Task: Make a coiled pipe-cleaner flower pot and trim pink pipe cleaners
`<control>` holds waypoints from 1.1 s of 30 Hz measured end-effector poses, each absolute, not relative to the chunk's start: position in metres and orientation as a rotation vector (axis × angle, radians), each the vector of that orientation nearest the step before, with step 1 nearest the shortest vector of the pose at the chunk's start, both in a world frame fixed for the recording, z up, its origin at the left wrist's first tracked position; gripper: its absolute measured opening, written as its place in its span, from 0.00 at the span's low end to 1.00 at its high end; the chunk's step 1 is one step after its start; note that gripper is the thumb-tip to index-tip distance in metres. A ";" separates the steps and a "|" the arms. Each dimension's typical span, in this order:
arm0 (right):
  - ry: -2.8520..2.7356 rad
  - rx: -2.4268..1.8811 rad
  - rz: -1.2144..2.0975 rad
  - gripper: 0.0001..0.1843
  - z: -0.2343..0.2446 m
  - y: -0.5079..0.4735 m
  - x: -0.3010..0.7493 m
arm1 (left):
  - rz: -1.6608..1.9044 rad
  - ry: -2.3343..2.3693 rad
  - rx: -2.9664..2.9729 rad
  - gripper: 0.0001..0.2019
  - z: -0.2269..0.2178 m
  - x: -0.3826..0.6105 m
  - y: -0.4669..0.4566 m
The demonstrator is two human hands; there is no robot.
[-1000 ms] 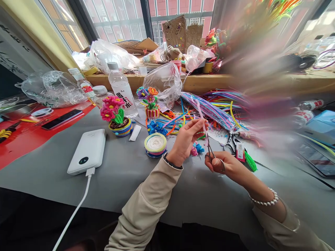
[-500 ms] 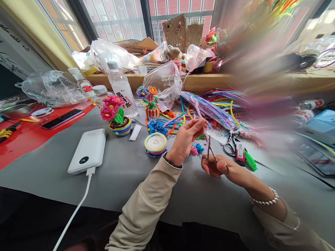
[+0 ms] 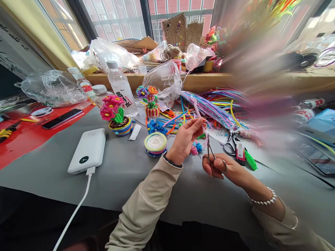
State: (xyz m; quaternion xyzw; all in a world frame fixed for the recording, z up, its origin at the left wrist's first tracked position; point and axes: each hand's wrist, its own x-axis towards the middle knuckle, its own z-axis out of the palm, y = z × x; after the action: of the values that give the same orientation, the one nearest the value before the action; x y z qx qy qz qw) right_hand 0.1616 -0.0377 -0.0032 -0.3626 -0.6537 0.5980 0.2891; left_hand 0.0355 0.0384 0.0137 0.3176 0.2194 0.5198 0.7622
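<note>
My left hand (image 3: pixel 186 138) pinches a pale pink pipe cleaner (image 3: pixel 197 111) between thumb and fingers, holding it up over the grey table (image 3: pixel 123 174). My right hand (image 3: pixel 218 168) grips small metal scissors (image 3: pixel 210 150), fingers through the loops, blades pointing up at the pipe cleaner's lower end just below my left fingers. Small pink and blue pipe-cleaner flowers (image 3: pixel 196 148) lie on the table behind my hands.
A white power bank (image 3: pixel 88 150) with its cable lies left. Nearby stand flower pots of pipe cleaners (image 3: pixel 117 116), a round wound base (image 3: pixel 155 143), a water bottle (image 3: pixel 121 90), a pile of coloured pipe cleaners (image 3: pixel 214 108) and a second pair of scissors (image 3: pixel 230 143). The right side is blurred.
The scissors in my right hand opened wider half a second ago and are now nearly closed at the pipe cleaner's lower end. My left hand has stayed put.
</note>
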 end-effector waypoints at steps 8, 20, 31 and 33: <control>-1.683 -1.036 1.584 0.32 -0.006 -0.036 0.161 | 1.183 0.507 0.649 0.03 0.014 0.035 0.039; -1.744 -1.006 1.556 0.35 -0.007 -0.038 0.161 | 1.158 0.443 0.731 0.05 0.015 0.036 0.037; -1.752 -0.937 1.585 0.37 -0.009 -0.038 0.163 | 1.134 0.459 0.759 0.07 0.015 0.035 0.037; -1.749 -0.943 1.573 0.36 -0.009 -0.039 0.163 | 1.138 0.455 0.761 0.08 0.015 0.035 0.037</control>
State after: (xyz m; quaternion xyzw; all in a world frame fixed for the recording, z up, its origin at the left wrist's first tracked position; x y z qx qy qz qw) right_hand 0.1627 -0.0386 -0.0089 -0.3552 -0.6585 0.5923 0.2989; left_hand 0.0352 0.0367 0.0147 0.3483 0.2081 0.5208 0.7511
